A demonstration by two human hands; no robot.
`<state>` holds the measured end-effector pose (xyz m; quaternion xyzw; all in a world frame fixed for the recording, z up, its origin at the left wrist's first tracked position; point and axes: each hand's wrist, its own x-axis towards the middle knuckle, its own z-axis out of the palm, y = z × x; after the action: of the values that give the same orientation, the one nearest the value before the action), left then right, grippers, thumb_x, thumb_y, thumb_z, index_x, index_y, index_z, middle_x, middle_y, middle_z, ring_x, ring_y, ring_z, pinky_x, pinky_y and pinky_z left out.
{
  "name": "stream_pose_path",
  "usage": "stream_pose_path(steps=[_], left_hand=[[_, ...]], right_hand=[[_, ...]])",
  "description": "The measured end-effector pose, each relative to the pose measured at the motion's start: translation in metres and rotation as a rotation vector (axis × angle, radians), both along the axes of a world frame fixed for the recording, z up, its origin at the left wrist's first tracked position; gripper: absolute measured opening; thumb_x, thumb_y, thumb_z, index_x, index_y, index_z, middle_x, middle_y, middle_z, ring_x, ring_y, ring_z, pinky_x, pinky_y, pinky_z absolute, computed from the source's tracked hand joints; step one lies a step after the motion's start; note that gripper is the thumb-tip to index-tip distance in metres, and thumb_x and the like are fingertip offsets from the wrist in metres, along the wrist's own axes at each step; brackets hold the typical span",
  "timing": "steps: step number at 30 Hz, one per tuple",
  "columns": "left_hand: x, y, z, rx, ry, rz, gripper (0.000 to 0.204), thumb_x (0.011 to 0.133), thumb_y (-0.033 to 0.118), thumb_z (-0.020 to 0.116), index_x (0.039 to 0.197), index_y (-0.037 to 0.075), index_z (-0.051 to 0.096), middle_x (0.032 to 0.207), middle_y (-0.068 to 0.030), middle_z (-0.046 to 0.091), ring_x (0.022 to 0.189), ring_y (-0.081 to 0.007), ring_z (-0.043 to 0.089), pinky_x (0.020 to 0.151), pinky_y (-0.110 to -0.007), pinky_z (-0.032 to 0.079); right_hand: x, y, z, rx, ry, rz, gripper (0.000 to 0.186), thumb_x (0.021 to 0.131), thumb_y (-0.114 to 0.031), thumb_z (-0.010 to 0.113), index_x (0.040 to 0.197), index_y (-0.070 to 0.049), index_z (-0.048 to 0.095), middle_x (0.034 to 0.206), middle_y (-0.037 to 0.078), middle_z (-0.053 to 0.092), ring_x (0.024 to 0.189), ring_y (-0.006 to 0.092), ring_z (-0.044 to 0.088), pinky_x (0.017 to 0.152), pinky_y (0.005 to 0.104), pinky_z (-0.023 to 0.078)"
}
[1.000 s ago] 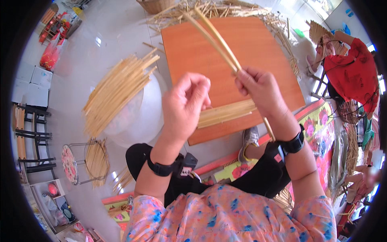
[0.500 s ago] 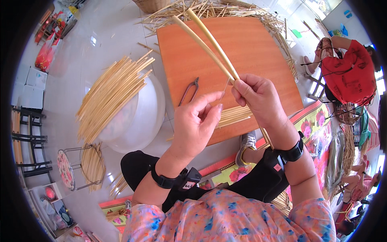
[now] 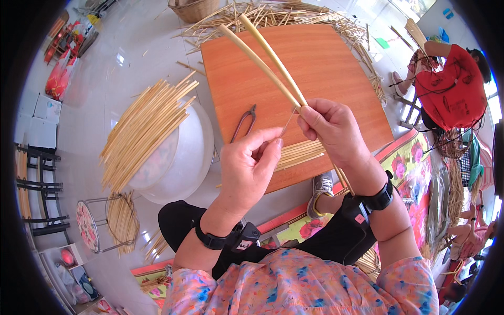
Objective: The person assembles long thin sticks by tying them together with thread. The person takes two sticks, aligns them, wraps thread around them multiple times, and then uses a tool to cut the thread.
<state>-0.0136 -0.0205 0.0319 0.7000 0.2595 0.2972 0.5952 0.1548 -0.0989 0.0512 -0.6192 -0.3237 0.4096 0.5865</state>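
Observation:
Two long pale stalks [image 3: 262,68], splayed apart at their far ends, are pinched in my right hand [image 3: 336,131] above the table. Their lower ends run down past my right wrist. My left hand [image 3: 245,168] is closed, thumb against forefinger, on a thin strand [image 3: 288,122] that runs up to the stalks by my right fingertips. Whether it is wire or thread I cannot make out. Beyond my left hand, a pair of pliers [image 3: 243,122] lies on the orange-brown wooden table [image 3: 336,63]. Several cut stalks [image 3: 300,153] lie near the table's front edge, partly hidden by my hands.
Left of the table, a large bundle of stalks [image 3: 147,131] rests on a whitish round tub [image 3: 197,163]. Loose stalks [image 3: 257,18] litter the floor behind the table, near a woven basket [image 3: 193,9]. A floral round stool [image 3: 87,226] lies tipped. A person in red [image 3: 454,89] sits at right.
My left hand has moved slightly left and down, away from the right hand, with more of the strand showing. My right hand still grips the stalks, and the view has shifted slightly.

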Motion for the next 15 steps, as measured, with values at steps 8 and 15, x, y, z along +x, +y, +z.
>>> stream_pose_path(steps=[8, 15], left_hand=[[0.0007, 0.0006, -0.0004, -0.001, -0.009, 0.004, 0.019, 0.092, 0.000, 0.059, 0.108, -0.006, 0.067, 0.070, -0.0001, 0.062, 0.058, -0.0033, 0.052, 0.052, -0.019, 0.043], [0.0009, 0.0018, -0.0020, 0.010, -0.014, 0.001, 0.019, 0.092, -0.001, 0.059, 0.108, -0.006, 0.067, 0.070, 0.0002, 0.062, 0.058, -0.0029, 0.051, 0.052, -0.019, 0.042]], right_hand=[[0.0010, -0.0004, 0.0012, -0.021, -0.008, 0.001, 0.021, 0.100, -0.014, 0.051, 0.101, 0.004, 0.063, 0.072, -0.001, 0.052, 0.063, 0.0053, 0.044, 0.056, 0.0190, 0.034], [0.0004, 0.0001, 0.0007, -0.009, -0.002, 0.002, 0.021, 0.101, -0.014, 0.051, 0.101, 0.004, 0.062, 0.071, -0.001, 0.052, 0.063, 0.0054, 0.044, 0.057, 0.0192, 0.035]])
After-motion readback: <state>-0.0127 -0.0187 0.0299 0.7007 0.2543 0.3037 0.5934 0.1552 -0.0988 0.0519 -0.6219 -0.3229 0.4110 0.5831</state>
